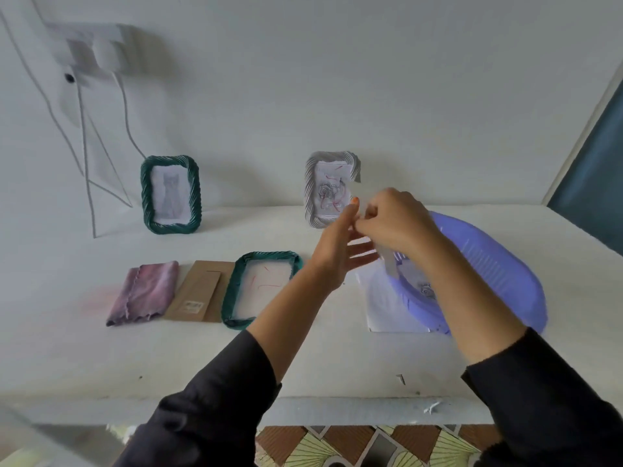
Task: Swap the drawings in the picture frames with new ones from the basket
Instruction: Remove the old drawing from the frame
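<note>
Pale wall (404,96) behind, white desk (303,358) below, and both hands are raised over its right half.

The right hand (394,220) has its fingers curled and pinches a pale sheet (387,264), which hangs down from them towards the basket (488,264). The left hand (337,244) meets it from the left with its fingers long and mostly straight against the paper. Blur hides whether its thumb closes on the sheet, so I cannot tell its grip.

Just under the hands, the purple basket sits tilted on loose papers (387,308), with another drawing (426,291) showing inside. To the left, a green frame (259,288) lies flat and open with a paper marked in red lines in it. Beside it are its cardboard backing (202,291) and a pink cloth (145,291). At the far edge stand a cat frame (170,195) on the left and a grey frame (328,187) behind the hands.

The step in hand looks like separating or readying one new sheet for the open frame. It would go best with light grips at opposite edges, so the paper stays flat and uncreased. It should be carried low across to the flat frame and squared to the opening before the backing goes on. The paper already lying in that frame probably has to come out first.
</note>
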A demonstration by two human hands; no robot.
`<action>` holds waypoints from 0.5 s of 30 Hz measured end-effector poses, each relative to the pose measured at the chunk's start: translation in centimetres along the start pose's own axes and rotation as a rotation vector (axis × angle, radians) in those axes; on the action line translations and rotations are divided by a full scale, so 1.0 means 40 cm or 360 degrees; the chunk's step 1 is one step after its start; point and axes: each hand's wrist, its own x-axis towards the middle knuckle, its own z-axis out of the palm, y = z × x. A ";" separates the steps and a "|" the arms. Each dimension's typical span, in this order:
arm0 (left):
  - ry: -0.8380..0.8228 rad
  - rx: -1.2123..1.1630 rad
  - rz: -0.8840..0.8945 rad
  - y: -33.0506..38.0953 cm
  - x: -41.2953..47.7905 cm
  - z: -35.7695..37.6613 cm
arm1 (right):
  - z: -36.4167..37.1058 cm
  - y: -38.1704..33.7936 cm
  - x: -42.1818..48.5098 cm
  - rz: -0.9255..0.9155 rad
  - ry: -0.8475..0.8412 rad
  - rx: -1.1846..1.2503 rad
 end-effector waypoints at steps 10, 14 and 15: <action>0.0541 0.0221 -0.0277 -0.008 -0.050 -0.342 | 0.282 -0.082 0.024 0.0240 -0.0079 0.0603; 0.0468 0.0280 -0.0399 -0.020 -0.058 -0.420 | 0.380 -0.089 0.036 0.0517 -0.0301 0.0989; 0.0488 0.0344 -0.0397 -0.027 -0.057 -0.433 | 0.399 -0.091 0.035 0.0552 -0.0272 0.1022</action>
